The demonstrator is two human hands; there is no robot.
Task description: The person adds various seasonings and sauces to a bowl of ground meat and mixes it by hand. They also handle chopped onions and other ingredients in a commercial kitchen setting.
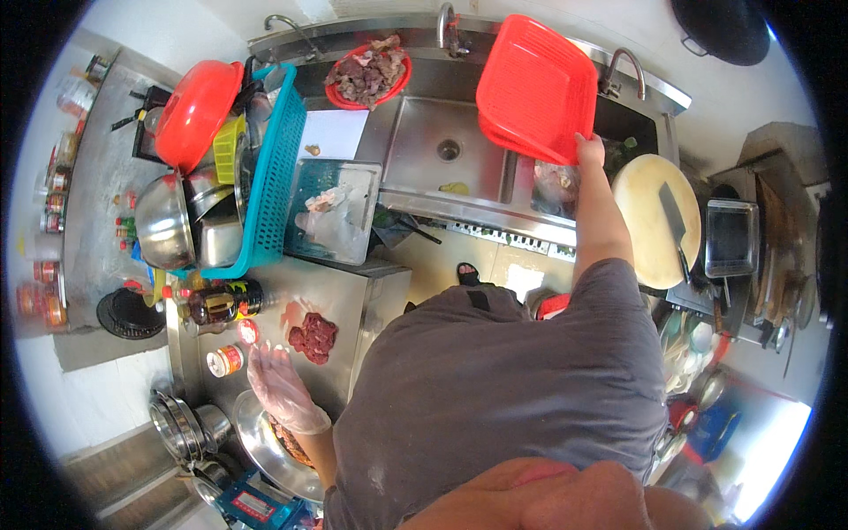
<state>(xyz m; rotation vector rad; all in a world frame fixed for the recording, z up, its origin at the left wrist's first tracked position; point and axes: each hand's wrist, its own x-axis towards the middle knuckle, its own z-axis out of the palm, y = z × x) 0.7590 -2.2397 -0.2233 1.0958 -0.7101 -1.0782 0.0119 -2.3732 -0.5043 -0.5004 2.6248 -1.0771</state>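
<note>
My right hand [590, 151] grips the near corner of a red plastic basket [540, 86], which is tilted above the sinks; another red rim shows beneath it. My left hand [281, 384] wears a clear plastic glove and is held palm up with nothing in it. Below it sits a steel bowl [248, 424] with reddish-brown food [289, 444] inside, partly hidden by the wrist. Beside my left fingers, a pile of raw red meat [314, 338] lies directly on the steel counter [344, 291], near a labelled jar [225, 361] and a round red-and-white lid [248, 331].
A sink basin [444, 142] lies ahead, with a red colander of meat scraps [369, 76] behind it. A cleaver [672, 212] rests on a round cutting board [646, 199] at right. At left stand a turquoise crate of bowls [275, 165] and a clear-lidded tray [334, 212].
</note>
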